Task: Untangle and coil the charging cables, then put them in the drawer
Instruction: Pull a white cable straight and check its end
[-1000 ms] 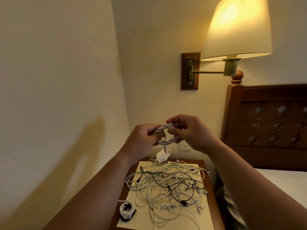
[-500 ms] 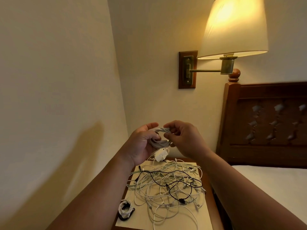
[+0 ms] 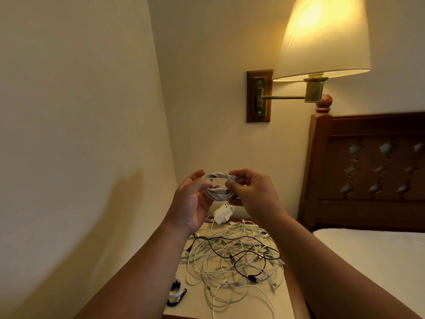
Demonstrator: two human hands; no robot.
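A coiled white cable (image 3: 218, 187) is held up in front of me above the nightstand. My right hand (image 3: 250, 194) pinches the coil's right side between thumb and fingers. My left hand (image 3: 190, 199) cups its left side, palm toward me, fingers loosely spread around the loop. A white charger block (image 3: 222, 214) hangs just below the coil. Beneath my hands a tangle of white and black cables (image 3: 232, 256) lies spread over the nightstand top. A small coiled bundle (image 3: 176, 293) sits at the front left. No drawer is in view.
The nightstand (image 3: 243, 302) stands in a corner, with a wall close on the left. A wooden headboard (image 3: 368, 171) and the white bed (image 3: 379, 254) are on the right. A lit wall lamp (image 3: 322, 38) hangs above the headboard.
My hands have drawn slightly apart and the left hand's fingers have loosened from the coil. The coil now shows as a round loop, and the view has tilted a little.
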